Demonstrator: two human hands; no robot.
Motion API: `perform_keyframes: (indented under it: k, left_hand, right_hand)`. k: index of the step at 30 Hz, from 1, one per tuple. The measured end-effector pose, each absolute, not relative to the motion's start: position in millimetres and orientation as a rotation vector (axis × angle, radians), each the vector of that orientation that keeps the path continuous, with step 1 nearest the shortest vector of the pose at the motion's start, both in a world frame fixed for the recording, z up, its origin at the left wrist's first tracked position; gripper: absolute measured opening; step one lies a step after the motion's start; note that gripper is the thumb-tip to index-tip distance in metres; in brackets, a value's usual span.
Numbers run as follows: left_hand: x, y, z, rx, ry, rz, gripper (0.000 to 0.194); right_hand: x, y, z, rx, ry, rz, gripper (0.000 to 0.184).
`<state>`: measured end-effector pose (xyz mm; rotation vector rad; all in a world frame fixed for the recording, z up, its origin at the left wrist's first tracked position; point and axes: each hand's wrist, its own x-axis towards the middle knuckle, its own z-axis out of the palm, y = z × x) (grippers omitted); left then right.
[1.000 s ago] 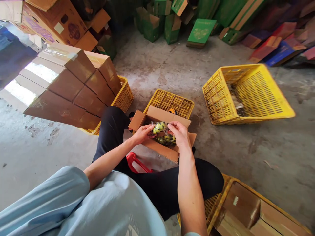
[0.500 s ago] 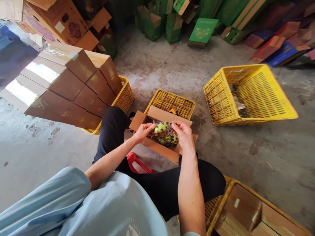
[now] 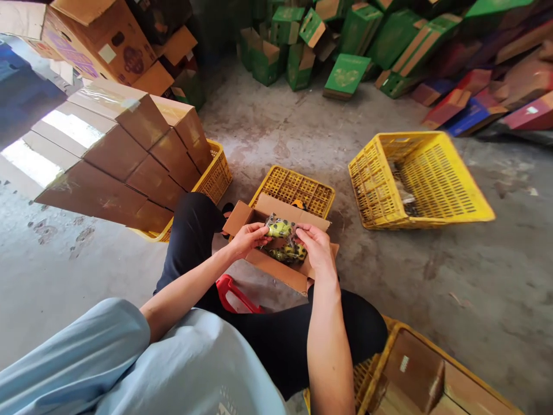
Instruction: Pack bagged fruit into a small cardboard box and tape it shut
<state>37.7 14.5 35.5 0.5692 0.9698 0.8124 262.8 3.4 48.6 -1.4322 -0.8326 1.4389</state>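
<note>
Between my two hands, over an open cardboard box [image 3: 276, 273], is a yellow-green item with dark spots in a clear plastic wrapper [image 3: 280, 229]; its exact kind I cannot make out. My left hand [image 3: 249, 238] pinches the wrapper's left end. The right end is pinched by my right hand [image 3: 315, 242]. More spotted wrapped items [image 3: 287, 252] lie inside the box below. The box's flaps stand spread outward, and it rests by an upturned yellow crate [image 3: 311, 187].
Taped cartons [image 3: 129, 150] are stacked in a yellow crate [image 3: 220, 173] on the left. A tilted yellow crate [image 3: 367, 190] stands at right, another crate [image 3: 375, 369] with cartons near my right leg. A red plastic piece [image 3: 235, 295] is between my legs. Green boxes [image 3: 348, 75] lie behind.
The view has shifted slightly, so the surroundings sit a bit lower and further left. Both hands still hold the wrapped spotted item, its left wrapper end now more visible.
</note>
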Motion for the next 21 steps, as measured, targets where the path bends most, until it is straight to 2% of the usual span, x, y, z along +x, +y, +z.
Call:
perform_keyframes:
  k: [11,21]
  left_hand:
    - [42,13,36,0.593,1.02,0.863,0.053]
    - [49,13,35,0.582,1.049,0.902,0.055]
  right_hand:
    - [265,-4,56,-1.297,-0.642,1.554,0.042]
    - [267,-9,53,-1.389,-0.749,1.449,0.042]
